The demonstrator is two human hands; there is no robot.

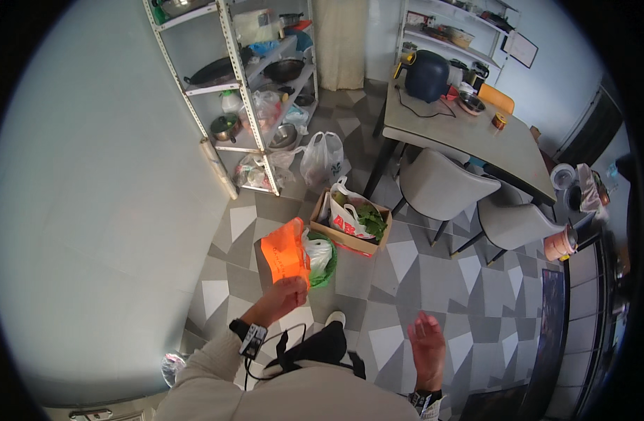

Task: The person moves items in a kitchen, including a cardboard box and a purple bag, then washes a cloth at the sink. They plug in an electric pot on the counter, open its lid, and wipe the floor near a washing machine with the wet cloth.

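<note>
My left hand (283,298) is closed at the near edge of an orange bag (283,251), its fingers bunched together over the bag's lower corner. Just right of the orange bag sits a green bag (325,270) with a white plastic bag (317,249) in it, on the floor. Away from everything, my right hand (427,345) hovers over the tiles with loosely bent fingers and nothing in it. Beyond the bags stands a cardboard box (346,238) holding a white carrier bag (343,216) and leafy greens (371,221).
A metal shelf rack (246,91) with pans and bags stands at the far left, with another white plastic bag (322,160) beside it. Far right are a table (476,133) and two grey chairs (444,184). My shoe (336,319) is on the patterned floor.
</note>
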